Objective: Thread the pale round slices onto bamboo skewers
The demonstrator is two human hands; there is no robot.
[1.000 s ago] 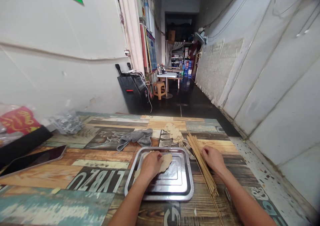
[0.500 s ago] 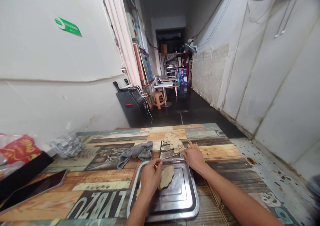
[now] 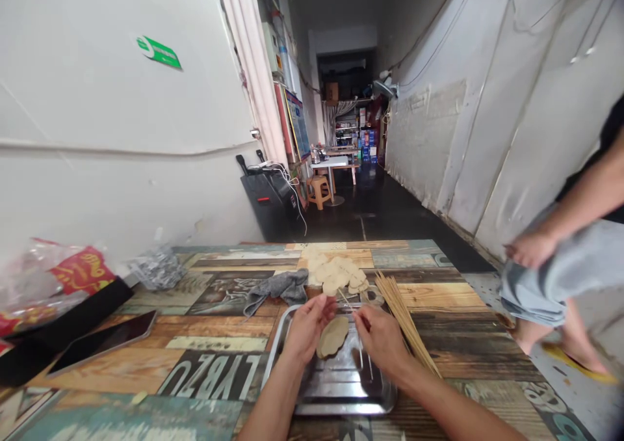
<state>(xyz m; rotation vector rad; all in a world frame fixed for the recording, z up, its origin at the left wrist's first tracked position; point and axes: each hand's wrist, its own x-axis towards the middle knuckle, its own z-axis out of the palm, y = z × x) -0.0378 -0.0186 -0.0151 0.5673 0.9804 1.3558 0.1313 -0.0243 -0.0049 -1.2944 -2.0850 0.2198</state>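
Observation:
My left hand (image 3: 308,327) holds a flat tan slice of food (image 3: 333,336) over a steel tray (image 3: 341,389), fingers pinched on its edge. My right hand (image 3: 380,338) is closed on a thin bamboo skewer (image 3: 347,300) whose tip points up and left toward the slice. Just beyond the tray lies a pile of the same tan slices (image 3: 336,273). A bundle of bamboo skewers (image 3: 403,316) lies on the table to the right of my right hand.
A grey rag (image 3: 279,287) lies left of the slice pile. A tablet (image 3: 102,341), a black box and plastic bags (image 3: 63,275) sit at the table's left. Another person (image 3: 560,259) in grey shorts stands close at the right. A corridor with a stool runs ahead.
My right hand left the skewer bundle with one skewer and came to the tray beside my left hand. The slice was lifted. Another person entered at the right.

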